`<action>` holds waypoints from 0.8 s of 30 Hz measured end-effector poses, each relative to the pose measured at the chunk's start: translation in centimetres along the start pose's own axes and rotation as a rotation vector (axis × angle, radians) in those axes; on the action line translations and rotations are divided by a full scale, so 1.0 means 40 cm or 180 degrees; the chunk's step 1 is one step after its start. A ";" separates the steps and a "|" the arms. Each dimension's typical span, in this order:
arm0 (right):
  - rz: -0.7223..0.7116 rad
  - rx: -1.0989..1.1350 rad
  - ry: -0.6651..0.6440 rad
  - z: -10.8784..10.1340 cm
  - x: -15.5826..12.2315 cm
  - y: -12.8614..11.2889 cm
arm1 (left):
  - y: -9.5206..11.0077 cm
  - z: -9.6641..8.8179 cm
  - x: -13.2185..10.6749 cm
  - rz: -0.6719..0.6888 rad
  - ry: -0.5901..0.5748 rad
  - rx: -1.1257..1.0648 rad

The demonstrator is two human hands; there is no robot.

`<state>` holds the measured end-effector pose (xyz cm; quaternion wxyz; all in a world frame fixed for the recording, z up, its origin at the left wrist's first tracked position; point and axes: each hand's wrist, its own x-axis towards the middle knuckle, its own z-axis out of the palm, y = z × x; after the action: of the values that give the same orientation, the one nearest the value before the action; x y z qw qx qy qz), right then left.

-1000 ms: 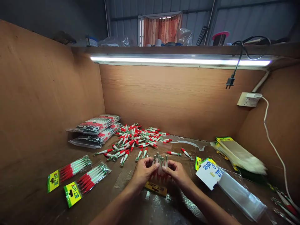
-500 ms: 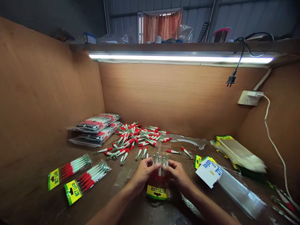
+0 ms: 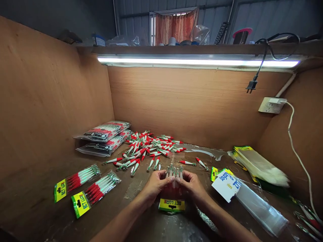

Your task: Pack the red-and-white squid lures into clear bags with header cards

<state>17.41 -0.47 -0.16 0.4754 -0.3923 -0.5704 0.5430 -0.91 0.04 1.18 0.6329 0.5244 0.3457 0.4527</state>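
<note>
My left hand [image 3: 154, 186] and my right hand [image 3: 192, 186] meet at the middle of the bench, both pinched on a clear lure packet [image 3: 172, 198] with a yellow-green BCT LURE header card [image 3: 171, 205] at its near end. Several red-and-white lures stand in the packet, their hooked tips [image 3: 174, 170] sticking out above my fingers. Behind my hands lies a loose pile of red-and-white lures [image 3: 148, 149]. Two filled packets [image 3: 87, 189] lie to the left on the bench.
Stacked bags of packed lures [image 3: 103, 138] sit at the back left. Empty sleeves with a white card [image 3: 242, 196] and a stack of header bags [image 3: 257, 164] lie on the right. A wall socket [image 3: 271, 105] with a white cable, and a dangling plug [image 3: 251, 86], hang at right.
The packet has settled lower between my hands, its header card turning to face me and lie flat. My hands stay pinched together at the lures' tips.
</note>
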 end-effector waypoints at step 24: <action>-0.0247 -0.0685 -0.0115 -0.044 0.005 -0.099 | 0.003 0.002 0.009 0.0436 0.0297 0.0904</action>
<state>19.34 -0.23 3.74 0.4407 -0.4088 -0.6486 0.4668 -0.73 0.36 1.32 0.5033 0.6093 0.3986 0.4653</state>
